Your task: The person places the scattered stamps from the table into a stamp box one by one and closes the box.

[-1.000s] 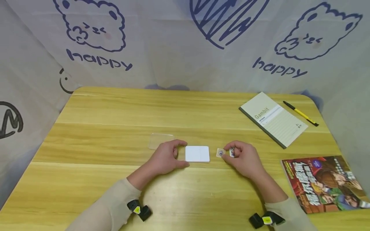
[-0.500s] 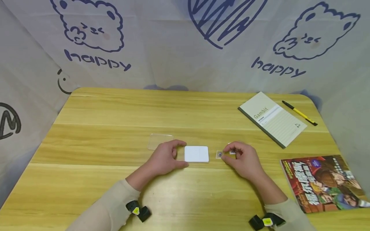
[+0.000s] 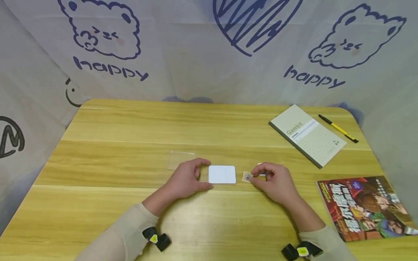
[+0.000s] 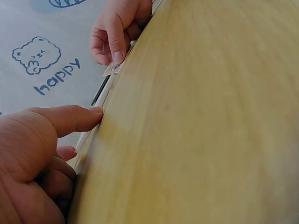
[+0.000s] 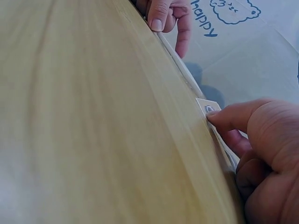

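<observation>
A flat white rectangular block (image 3: 222, 174) with rounded corners lies mid-table. My left hand (image 3: 187, 178) holds it by its left end, forefinger at the far corner and thumb at the near one. To its right, my right hand (image 3: 272, 180) pinches a small square card (image 3: 246, 177) with a round printed mark between thumb and forefinger. In the right wrist view this card (image 5: 208, 106) stands tilted at the fingertips. Another small printed piece (image 3: 261, 166) shows partly behind the right hand, mostly hidden by its fingers. Behind the left hand lies a thin clear plastic sheet or lid (image 3: 177, 159).
A Gambit notebook (image 3: 307, 136) lies at the back right, with a yellow and black pen (image 3: 338, 128) beside it. Nearer on the right is a colourful magazine (image 3: 367, 208). A white cloth with drawings (image 3: 189, 54) rises behind the table's far edge (image 3: 228, 104).
My right hand has shifted slightly towards me, carrying the small square card, whose tilt has changed. The left hand stays at the white block, which has not visibly moved.
</observation>
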The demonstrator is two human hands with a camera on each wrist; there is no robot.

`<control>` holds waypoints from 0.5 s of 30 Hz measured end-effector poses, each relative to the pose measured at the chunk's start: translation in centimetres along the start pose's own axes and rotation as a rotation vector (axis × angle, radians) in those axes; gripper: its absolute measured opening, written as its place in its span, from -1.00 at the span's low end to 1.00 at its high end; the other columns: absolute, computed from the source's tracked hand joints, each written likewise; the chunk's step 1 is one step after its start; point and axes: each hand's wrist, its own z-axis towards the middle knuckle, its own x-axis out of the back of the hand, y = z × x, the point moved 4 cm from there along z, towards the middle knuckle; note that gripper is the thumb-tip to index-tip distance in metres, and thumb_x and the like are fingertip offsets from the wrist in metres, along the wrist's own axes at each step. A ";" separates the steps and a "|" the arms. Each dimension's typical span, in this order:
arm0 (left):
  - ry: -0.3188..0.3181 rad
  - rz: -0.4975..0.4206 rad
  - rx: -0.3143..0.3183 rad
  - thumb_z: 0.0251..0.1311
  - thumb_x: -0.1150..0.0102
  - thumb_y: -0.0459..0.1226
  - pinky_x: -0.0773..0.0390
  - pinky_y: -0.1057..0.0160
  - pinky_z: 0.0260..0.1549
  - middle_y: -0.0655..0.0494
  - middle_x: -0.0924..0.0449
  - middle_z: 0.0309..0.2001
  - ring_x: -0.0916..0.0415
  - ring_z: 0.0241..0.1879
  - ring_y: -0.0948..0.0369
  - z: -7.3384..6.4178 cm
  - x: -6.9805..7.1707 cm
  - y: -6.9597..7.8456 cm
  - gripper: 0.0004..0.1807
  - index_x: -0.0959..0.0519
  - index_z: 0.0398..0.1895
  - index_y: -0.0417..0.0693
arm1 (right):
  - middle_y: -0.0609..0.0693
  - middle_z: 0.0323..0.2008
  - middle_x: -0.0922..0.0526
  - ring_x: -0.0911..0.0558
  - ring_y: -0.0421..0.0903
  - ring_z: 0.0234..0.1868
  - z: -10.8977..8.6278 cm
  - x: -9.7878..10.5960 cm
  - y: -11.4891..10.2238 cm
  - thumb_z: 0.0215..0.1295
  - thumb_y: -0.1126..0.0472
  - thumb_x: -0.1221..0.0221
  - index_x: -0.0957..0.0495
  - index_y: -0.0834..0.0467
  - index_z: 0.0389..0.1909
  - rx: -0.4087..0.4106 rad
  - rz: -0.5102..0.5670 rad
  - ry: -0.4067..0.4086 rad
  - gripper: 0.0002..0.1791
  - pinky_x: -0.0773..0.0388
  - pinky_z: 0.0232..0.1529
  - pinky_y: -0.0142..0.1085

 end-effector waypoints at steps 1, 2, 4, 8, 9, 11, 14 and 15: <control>0.000 0.002 0.001 -0.07 -0.61 -0.24 -0.24 0.30 -0.58 0.23 -0.21 -0.66 -0.12 -0.66 0.32 0.0 0.0 0.0 -0.31 -0.54 0.18 -0.18 | -0.14 -0.42 -0.68 -0.24 -0.24 -0.75 0.0 0.0 0.0 0.07 0.30 -0.49 -0.71 0.04 -0.40 0.001 0.004 -0.003 -0.84 -0.17 -0.73 -0.35; 0.000 0.004 0.003 -0.07 -0.61 -0.24 -0.23 0.30 -0.58 0.23 -0.21 -0.66 -0.12 -0.66 0.32 0.0 0.0 0.0 -0.31 -0.54 0.18 -0.17 | -0.15 -0.42 -0.68 -0.23 -0.24 -0.75 0.0 0.0 0.1 0.07 0.31 -0.48 -0.71 0.05 -0.40 0.001 0.011 -0.005 -0.85 -0.17 -0.73 -0.35; 0.000 0.006 0.008 -0.07 -0.61 -0.24 -0.23 0.30 -0.58 0.23 -0.21 -0.66 -0.12 -0.66 0.31 0.0 0.0 0.0 -0.31 -0.55 0.18 -0.17 | -0.15 -0.42 -0.68 -0.21 -0.24 -0.75 0.0 -0.1 0.2 0.08 0.31 -0.47 -0.71 0.07 -0.40 -0.004 0.029 -0.008 -0.87 -0.15 -0.74 -0.35; -0.003 -0.004 0.017 -0.07 -0.61 -0.25 -0.22 0.30 -0.59 0.23 -0.20 -0.66 -0.11 -0.66 0.31 0.0 0.0 0.0 -0.31 -0.55 0.18 -0.16 | -0.11 -0.43 -0.69 -0.18 -0.25 -0.76 0.0 -0.1 0.2 0.09 0.32 -0.47 -0.70 0.10 -0.41 -0.014 0.072 -0.007 -0.88 -0.12 -0.75 -0.35; -0.004 -0.006 0.018 -0.07 -0.61 -0.25 -0.22 0.30 -0.59 0.23 -0.20 -0.66 -0.11 -0.66 0.31 0.0 0.0 0.0 -0.31 -0.54 0.18 -0.16 | -0.09 -0.43 -0.69 -0.17 -0.25 -0.76 0.0 0.0 0.2 0.10 0.33 -0.47 -0.70 0.10 -0.42 -0.018 0.085 -0.005 -0.87 -0.11 -0.75 -0.35; -0.005 -0.009 0.016 -0.07 -0.61 -0.25 -0.23 0.30 -0.58 0.23 -0.21 -0.66 -0.11 -0.66 0.31 0.0 0.0 0.0 -0.31 -0.54 0.19 -0.16 | -0.05 -0.42 -0.70 -0.16 -0.25 -0.76 0.0 0.0 0.1 0.10 0.33 -0.46 -0.69 0.11 -0.42 -0.033 0.121 0.001 -0.88 -0.10 -0.75 -0.36; -0.007 -0.010 0.012 -0.07 -0.61 -0.25 -0.23 0.30 -0.58 0.23 -0.21 -0.66 -0.11 -0.66 0.31 0.0 0.0 0.0 -0.31 -0.54 0.19 -0.16 | 0.02 -0.39 -0.70 -0.15 -0.25 -0.76 0.0 0.1 -0.2 0.11 0.35 -0.46 -0.69 0.16 -0.41 -0.063 0.182 0.015 -0.88 -0.11 -0.76 -0.36; -0.007 -0.010 0.011 -0.07 -0.61 -0.25 -0.23 0.30 -0.58 0.23 -0.21 -0.66 -0.11 -0.66 0.31 0.0 0.0 0.0 -0.31 -0.54 0.19 -0.16 | 0.04 -0.39 -0.70 -0.15 -0.25 -0.75 0.0 0.1 -0.3 0.10 0.36 -0.46 -0.69 0.17 -0.40 -0.074 0.203 0.020 -0.88 -0.10 -0.75 -0.37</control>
